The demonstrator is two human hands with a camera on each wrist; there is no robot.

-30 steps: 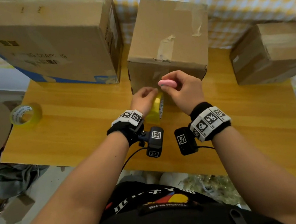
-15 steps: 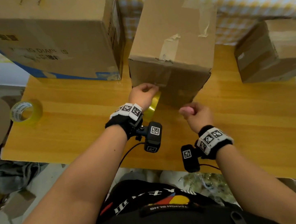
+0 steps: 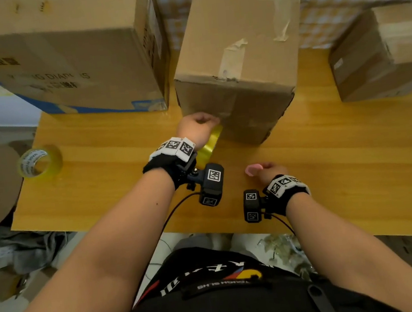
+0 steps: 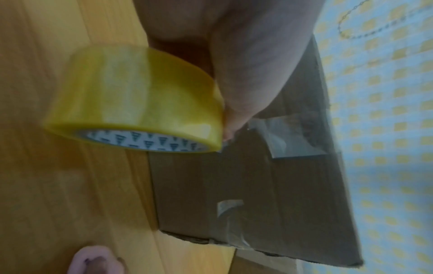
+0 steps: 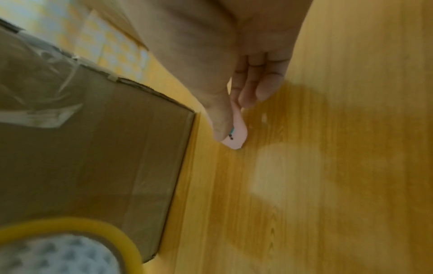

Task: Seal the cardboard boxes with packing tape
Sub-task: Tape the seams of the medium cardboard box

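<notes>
Tape roll (image 4: 133,98), glossy yellow with a printed white core, stood on edge in our left hand (image 3: 196,128), its axis level and its side against the near face of the middle cardboard box (image 3: 236,55). Our left fingers (image 4: 253,74) curled around it. Our right hand (image 3: 267,171) pinched a small smooth pink cutter (image 5: 236,133) above the wooden desk (image 3: 332,165). A second roll (image 3: 39,163) lay flat far left.

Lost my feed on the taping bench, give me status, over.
Left hand grips yellow tape roll against middle box. Right hand holds pink cutter over the table. Nothing blocking.
</notes>
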